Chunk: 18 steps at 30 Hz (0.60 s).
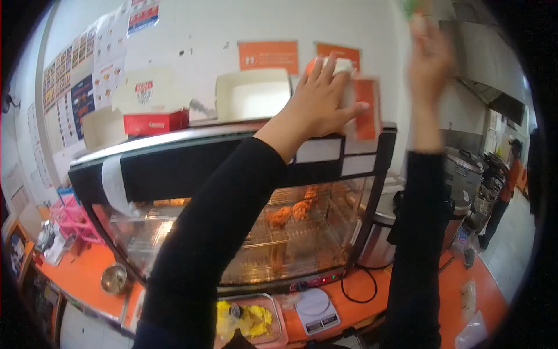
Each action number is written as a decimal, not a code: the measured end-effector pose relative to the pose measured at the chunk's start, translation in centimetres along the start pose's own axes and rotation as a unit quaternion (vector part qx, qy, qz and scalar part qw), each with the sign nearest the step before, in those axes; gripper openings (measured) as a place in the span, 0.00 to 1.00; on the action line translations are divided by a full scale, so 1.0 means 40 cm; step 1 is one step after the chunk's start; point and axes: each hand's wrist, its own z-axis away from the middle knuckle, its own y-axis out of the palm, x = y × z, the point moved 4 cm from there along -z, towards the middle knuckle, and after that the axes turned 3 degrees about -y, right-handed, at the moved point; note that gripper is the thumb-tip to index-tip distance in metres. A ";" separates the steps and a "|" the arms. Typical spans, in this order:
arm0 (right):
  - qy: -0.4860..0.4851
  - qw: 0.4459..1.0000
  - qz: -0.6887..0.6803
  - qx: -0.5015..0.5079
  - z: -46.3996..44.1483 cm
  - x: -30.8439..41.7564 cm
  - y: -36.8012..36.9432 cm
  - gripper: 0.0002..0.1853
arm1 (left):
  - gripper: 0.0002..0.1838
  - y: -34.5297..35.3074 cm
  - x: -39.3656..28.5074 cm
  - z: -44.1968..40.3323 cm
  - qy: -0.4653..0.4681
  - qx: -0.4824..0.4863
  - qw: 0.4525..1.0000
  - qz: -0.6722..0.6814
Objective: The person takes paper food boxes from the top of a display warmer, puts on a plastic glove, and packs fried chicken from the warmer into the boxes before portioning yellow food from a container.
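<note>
Reaching up over the glass food warmer [290,232], we're holding both arms out in black sleeves. Our left hand [326,96] is hovering or resting at the top edge, palm down, fingers fairly open and thumb sticking out sideways. It's covering part of an orange-and-white packet [344,66], and we honestly can't tell if it's gripping it. That packet is sitting above the warmer's right end, and an orange-and-white carton [366,110] is standing just beside our thumb.

Our right hand [430,61] is going up high on the right, well apart from the left, and it's blurring badly. Its fingers are looking partly curled near something green [412,7] at the top of the view, but we can't tell how closed they are or whether they're holding it.

Up top, an open white box [253,96] and a red box [156,122] are sitting left of our hand. Fried chicken [289,214] is showing behind the glass, while a digital scale [317,309] and a tray of yellow food [281,336] are sitting below, in front.
</note>
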 end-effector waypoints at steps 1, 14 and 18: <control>0.010 0.999 -0.038 -0.003 -0.004 -0.007 -0.090 0.17 | 0.36 -0.052 -0.037 0.034 0.059 -0.116 0.987 -0.090; 0.104 0.821 -0.422 0.371 0.575 0.379 -0.584 0.13 | 0.33 -0.273 -0.234 0.710 -0.108 0.056 0.992 -0.037; 0.283 0.488 -0.616 0.549 0.669 0.656 -0.513 0.19 | 0.23 -0.298 -0.223 0.993 -0.334 0.197 0.898 0.208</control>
